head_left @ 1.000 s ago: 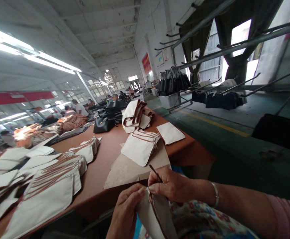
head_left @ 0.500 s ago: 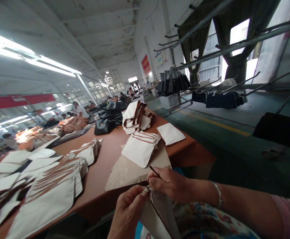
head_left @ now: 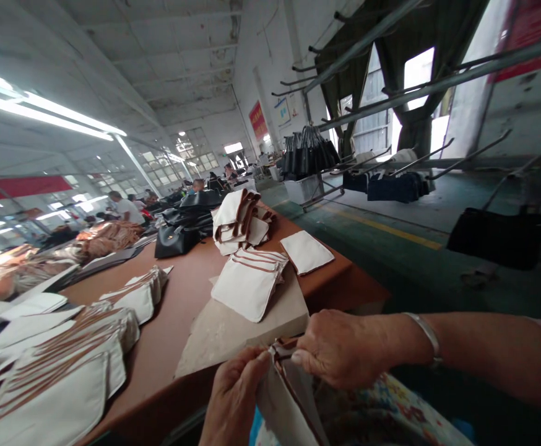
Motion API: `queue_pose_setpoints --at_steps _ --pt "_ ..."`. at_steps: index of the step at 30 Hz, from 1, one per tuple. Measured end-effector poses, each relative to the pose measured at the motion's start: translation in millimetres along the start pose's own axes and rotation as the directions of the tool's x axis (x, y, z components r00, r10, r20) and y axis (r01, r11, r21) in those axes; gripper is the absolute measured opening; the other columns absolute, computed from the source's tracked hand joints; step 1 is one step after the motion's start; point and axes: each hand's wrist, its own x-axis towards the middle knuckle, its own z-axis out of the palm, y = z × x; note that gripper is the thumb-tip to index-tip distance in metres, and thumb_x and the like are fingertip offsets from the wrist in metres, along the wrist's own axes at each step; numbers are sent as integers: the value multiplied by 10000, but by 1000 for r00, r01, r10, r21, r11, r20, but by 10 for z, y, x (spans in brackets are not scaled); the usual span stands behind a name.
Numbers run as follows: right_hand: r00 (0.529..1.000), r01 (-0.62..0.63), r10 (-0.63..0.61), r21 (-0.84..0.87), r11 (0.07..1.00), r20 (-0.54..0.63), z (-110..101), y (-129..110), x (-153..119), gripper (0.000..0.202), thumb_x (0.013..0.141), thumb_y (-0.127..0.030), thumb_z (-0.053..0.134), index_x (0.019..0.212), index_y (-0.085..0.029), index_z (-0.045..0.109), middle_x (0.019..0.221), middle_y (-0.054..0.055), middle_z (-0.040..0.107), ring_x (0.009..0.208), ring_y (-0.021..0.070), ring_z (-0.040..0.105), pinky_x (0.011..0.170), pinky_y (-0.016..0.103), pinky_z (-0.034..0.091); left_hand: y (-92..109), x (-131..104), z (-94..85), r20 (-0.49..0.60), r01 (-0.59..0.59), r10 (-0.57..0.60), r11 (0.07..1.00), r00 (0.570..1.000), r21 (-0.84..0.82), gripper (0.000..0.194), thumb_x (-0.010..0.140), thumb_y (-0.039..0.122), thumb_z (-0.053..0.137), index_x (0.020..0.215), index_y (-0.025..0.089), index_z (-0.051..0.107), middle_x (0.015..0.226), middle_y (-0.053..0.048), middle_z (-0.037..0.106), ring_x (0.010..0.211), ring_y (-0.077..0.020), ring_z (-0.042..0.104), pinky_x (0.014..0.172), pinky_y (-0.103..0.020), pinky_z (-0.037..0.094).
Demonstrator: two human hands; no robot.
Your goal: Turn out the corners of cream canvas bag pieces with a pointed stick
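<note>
Low in front of me is a white fabric panel (head_left: 283,412) with brown edging, above my lap. My left hand (head_left: 239,387) pinches its upper corner between thumb and fingers. Just right of that corner, my right hand (head_left: 340,348) is closed on a brown strip (head_left: 289,342), which spans the short gap between the hands. Its far end is hidden in my fingers. Beyond my hands, a stack of white brown-edged panels (head_left: 245,288) lies on a cardboard sheet (head_left: 233,328).
The brown-covered table (head_left: 182,282) carries folded white pieces (head_left: 233,214), a single panel (head_left: 306,253), black bags (head_left: 177,238) and rows of white panels (head_left: 61,396) at left. A metal rack with hanging bags (head_left: 310,155) stands right. People work in the background.
My right hand has moved right, away from the left hand, and the brown strip now stretches between them. My left hand still pinches the panel corner. The view has turned slightly right.
</note>
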Motion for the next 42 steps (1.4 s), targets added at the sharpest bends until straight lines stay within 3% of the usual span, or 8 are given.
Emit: queue_pose_setpoints --at_steps 5,11,16,19,24,27,30,42 --pt "998 -53 59 494 868 2 147 103 30 236 896 -159 421 752 -107 600 657 67 653 521 130 538 477 240 277 -56 86 -39 99 28 -28 1000 995 0 311 750 404 713 859 113 710 662 -27 651 597 -151 548 551 -224 414" --pt "912 -408 123 899 161 392 450 66 97 470 978 -326 273 633 -147 538 446 -15 522 320 92 449 363 188 345 -213 149 36 63 19 -28 989 998 149 191 660 319 721 675 148 636 538 32 560 478 -98 436 450 -192 318" --pt "816 -232 498 955 -185 295 226 365 129 445 976 -390 312 674 -143 527 436 -52 440 299 46 344 319 136 274 -432 114 195 140 45 -81 970 987 239 96 624 212 668 612 148 597 496 51 497 464 -73 372 441 -183 241" --pt "751 -85 655 996 -21 78 37 538 114 440 948 -514 386 767 -145 543 520 -46 479 350 53 394 330 143 297 -418 123 145 116 109 -116 992 986 68 215 710 352 682 686 145 634 523 26 550 465 -85 415 453 -188 286" --pt "813 -31 538 906 423 -223 218 428 218 243 835 -340 623 940 -122 633 814 29 653 689 113 588 623 201 469 -228 144 18 104 139 -133 989 986 -57 275 732 401 709 717 130 667 580 -20 629 472 -97 475 461 -186 312" --pt "890 38 415 936 349 -191 437 324 341 267 777 -218 636 1025 -121 654 950 39 670 842 135 595 773 228 461 -189 170 -26 69 123 -115 986 991 -115 234 699 364 722 743 137 689 581 -8 615 496 -112 500 483 -193 343" --pt "947 7 314 978 209 -74 562 301 435 265 756 -206 624 1011 -137 639 800 -17 615 625 81 512 585 181 417 -212 227 -107 87 122 -113 987 990 -105 231 644 343 730 720 128 693 577 -9 597 523 -124 503 488 -197 346" --pt "896 1 417 942 336 -150 476 199 516 63 814 -188 542 809 -126 553 660 -43 476 595 68 382 517 167 302 -264 314 -222 89 161 -157 986 984 -48 243 693 358 735 705 146 617 533 35 545 465 -81 418 459 -185 266"
